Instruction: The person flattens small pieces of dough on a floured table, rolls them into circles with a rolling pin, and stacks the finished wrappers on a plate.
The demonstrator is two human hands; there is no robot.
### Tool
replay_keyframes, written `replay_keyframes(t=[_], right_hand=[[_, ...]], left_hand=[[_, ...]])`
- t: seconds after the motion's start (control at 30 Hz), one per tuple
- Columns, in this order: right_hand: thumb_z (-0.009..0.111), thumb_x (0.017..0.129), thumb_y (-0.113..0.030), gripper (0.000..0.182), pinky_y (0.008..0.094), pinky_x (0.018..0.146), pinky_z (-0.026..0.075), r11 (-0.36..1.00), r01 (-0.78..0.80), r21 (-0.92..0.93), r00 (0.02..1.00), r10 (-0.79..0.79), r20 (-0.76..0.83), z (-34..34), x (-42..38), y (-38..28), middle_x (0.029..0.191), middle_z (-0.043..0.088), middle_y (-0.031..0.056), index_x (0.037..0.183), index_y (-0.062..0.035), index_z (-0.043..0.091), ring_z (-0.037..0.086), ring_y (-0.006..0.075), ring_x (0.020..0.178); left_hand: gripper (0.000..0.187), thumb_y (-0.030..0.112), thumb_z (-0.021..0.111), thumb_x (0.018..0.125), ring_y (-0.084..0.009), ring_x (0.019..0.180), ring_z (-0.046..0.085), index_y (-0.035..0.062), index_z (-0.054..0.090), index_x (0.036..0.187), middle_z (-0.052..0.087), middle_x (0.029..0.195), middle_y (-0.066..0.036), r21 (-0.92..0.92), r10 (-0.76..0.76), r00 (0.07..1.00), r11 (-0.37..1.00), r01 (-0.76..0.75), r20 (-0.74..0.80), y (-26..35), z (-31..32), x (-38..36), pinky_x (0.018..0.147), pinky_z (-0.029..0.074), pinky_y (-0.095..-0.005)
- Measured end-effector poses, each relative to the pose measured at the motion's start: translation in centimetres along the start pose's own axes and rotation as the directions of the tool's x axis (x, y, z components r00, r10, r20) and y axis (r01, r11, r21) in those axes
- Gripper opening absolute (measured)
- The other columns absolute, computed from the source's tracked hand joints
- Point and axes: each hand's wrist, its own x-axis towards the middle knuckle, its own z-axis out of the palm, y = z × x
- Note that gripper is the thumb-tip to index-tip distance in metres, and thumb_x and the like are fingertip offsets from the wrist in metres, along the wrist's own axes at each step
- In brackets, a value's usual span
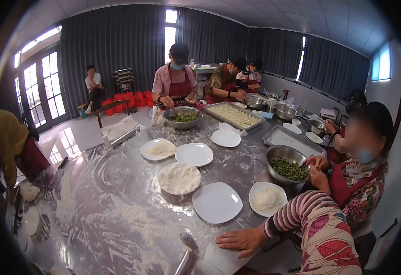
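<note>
Reading the head view from my end, I take my bearings from the pin: it lies on the floury surface, to the left of my right hand, near the fingertips but not touching them. Its long axis runs from its far end down to the bottom of the view, where the frame cuts it off — so it lies roughly crosswise to my fingers, which point left. Only the right hand shows, so it is the nearer one I can vouch for; the left hand is out of view, and I cannot tell how it stands.

The right grip is spread flat: palm down, fingers long and nearly together, thumb apart on the side toward me, with nothing that I can see held in it. From the low wrist the striped sleeve rises rightward to a high, bent elbow — my forearm comes in from the side. Just beyond the hand are a plate and, to its right, some pale rounds. The neighbour's hands are at a bowl, well apart from mine.
</note>
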Motion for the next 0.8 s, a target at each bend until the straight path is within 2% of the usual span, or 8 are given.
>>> replay_keyframes(t=[0.1,0.17,0.2,0.37,0.8], right_hand=[[0.038,0.095,-0.039,0.068,0.0459,0.114,0.015,1.000,-0.007,0.014,0.999,0.006,0.031,-0.02,0.07,0.17,0.147,0.018,0.0272,0.140,0.0083,0.020,0.016,0.0375,0.139],[0.041,0.094,-0.037,0.067,0.0464,0.113,0.016,0.992,-0.126,0.020,0.992,0.126,0.026,0.03,-0.02,-0.03,0.147,0.019,0.0271,0.139,0.0080,0.022,0.017,0.0379,0.139],[0.041,0.094,-0.037,0.067,0.0464,0.113,0.016,0.992,-0.125,0.019,0.992,0.124,0.027,0.05,-0.04,-0.09,0.147,0.019,0.0271,0.139,0.0080,0.022,0.017,0.0379,0.139],[0.049,0.090,-0.032,0.066,0.0468,0.112,0.018,0.944,-0.328,0.033,0.942,0.329,-0.058,-0.09,0.21,-0.46,0.144,0.023,0.0256,0.137,0.0072,0.025,0.021,0.0392,0.136],[0.050,0.089,-0.032,0.067,0.0449,0.112,0.018,0.934,-0.357,-0.002,0.933,0.356,-0.054,-0.18,0.38,-0.60,0.144,0.024,0.0248,0.138,0.0062,0.025,0.021,0.0382,0.136]], left_hand=[[0.057,0.019,0.053,0.082,-0.0468,0.124,0.035,-0.0080,0.037,0.130,0.037,0.134,-0.031,-0.019,-0.002,1.000,1.000,0.002,-0.009,0.30,-0.13,0.05,0.104,0.028,-0.0512],[0.057,0.019,0.053,0.082,-0.0467,0.124,0.035,-0.0078,0.037,0.131,0.037,0.134,-0.031,-0.021,-0.006,1.000,1.000,0.006,-0.009,0.24,-0.15,0.00,0.104,0.028,-0.0511],[0.057,0.019,0.053,0.082,-0.0467,0.124,0.035,-0.0075,0.037,0.131,0.037,0.134,-0.031,-0.024,-0.007,1.000,1.000,0.007,-0.007,0.19,-0.15,0.02,0.104,0.028,-0.0511],[0.058,0.019,0.054,0.082,-0.0469,0.124,0.035,-0.0071,0.037,0.131,0.037,0.134,-0.031,-0.013,-0.017,1.000,1.000,0.017,0.004,-0.05,-0.20,-0.11,0.104,0.028,-0.0511],[0.057,0.018,0.053,0.082,-0.0462,0.122,0.037,-0.0075,0.038,0.130,0.038,0.133,-0.031,-0.034,-0.015,1.000,0.999,0.015,-0.002,0.02,-0.25,-0.04,0.104,0.029,-0.0506]])
